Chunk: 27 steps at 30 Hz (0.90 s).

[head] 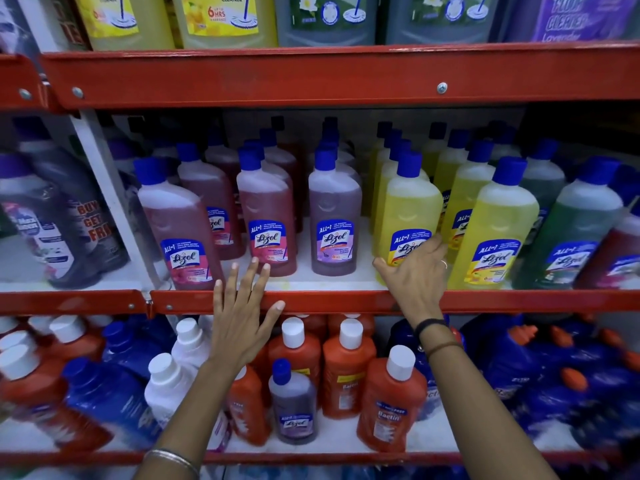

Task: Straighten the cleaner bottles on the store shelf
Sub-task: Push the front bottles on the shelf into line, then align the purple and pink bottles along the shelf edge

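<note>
Middle shelf (346,301) of a red metal rack, seen from the front and slightly above. Rows of blue-capped Lizol cleaner bottles stand on its white deck, running from the near edge back into shadow.

Front row, left to right: a pink bottle (180,226) whose long axis leans, cap tipped to the left and label facing forward; a second pink bottle (266,216) leaning slightly left; a purple bottle (334,216) close to upright; a yellow bottle (408,216) upright, label forward; a further yellow bottle (498,230) with its cap tipped right; and a green bottle (568,233), also tipped right and blurred.

The right hand (415,271) wraps the lower body of the upright yellow bottle, thumb on its left side and fingers across the label, covering the label's lower part. A ring shows on one finger; two bands sit at the wrist.

The left hand (242,306) is spread flat with fingers apart, holding nothing; its fingertips reach just over the shelf's near lip between the two pink bottles, and whether they touch either bottle cannot be told. A bangle (173,459) circles the forearm.

Rear bottles in every row are hidden except for caps and shoulders. The upper shelf shows only bottle bases, cut off by the frame. The lower shelf holds orange, blue and white bottles, partly masked by both forearms. Far left and right edges are blurred.
</note>
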Each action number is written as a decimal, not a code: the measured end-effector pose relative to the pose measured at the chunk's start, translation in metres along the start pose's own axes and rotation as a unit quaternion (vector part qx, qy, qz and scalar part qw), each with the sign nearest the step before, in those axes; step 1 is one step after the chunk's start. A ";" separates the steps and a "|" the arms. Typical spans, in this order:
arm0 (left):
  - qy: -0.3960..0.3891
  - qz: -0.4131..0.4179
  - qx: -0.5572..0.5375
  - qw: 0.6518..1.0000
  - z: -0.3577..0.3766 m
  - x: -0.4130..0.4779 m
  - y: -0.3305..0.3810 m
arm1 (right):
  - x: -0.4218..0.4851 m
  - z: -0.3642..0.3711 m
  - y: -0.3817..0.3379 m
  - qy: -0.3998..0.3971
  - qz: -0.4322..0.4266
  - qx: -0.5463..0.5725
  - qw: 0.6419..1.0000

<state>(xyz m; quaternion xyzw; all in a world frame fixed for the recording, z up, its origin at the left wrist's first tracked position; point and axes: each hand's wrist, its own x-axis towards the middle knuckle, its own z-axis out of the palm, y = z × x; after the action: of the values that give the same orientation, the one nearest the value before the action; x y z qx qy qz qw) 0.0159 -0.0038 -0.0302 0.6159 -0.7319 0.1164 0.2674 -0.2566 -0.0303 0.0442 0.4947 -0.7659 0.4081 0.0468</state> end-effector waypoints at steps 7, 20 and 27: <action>0.002 0.006 -0.006 1.000 0.000 0.001 0.000 | -0.018 -0.010 0.008 0.009 -0.006 0.004 1.000; -0.008 0.026 -0.008 1.000 -0.001 -0.004 -0.010 | -0.063 0.002 0.011 0.125 -0.079 0.179 0.973; -0.014 0.036 -0.008 0.999 0.001 -0.004 -0.015 | -0.071 0.023 -0.060 0.024 -0.147 0.213 0.966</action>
<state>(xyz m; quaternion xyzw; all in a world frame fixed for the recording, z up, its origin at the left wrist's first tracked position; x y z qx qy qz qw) 0.0309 -0.0040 -0.0354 0.5887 -0.7579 0.1119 0.2578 -0.1657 -0.0055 0.0301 0.5907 -0.5785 0.5622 0.0181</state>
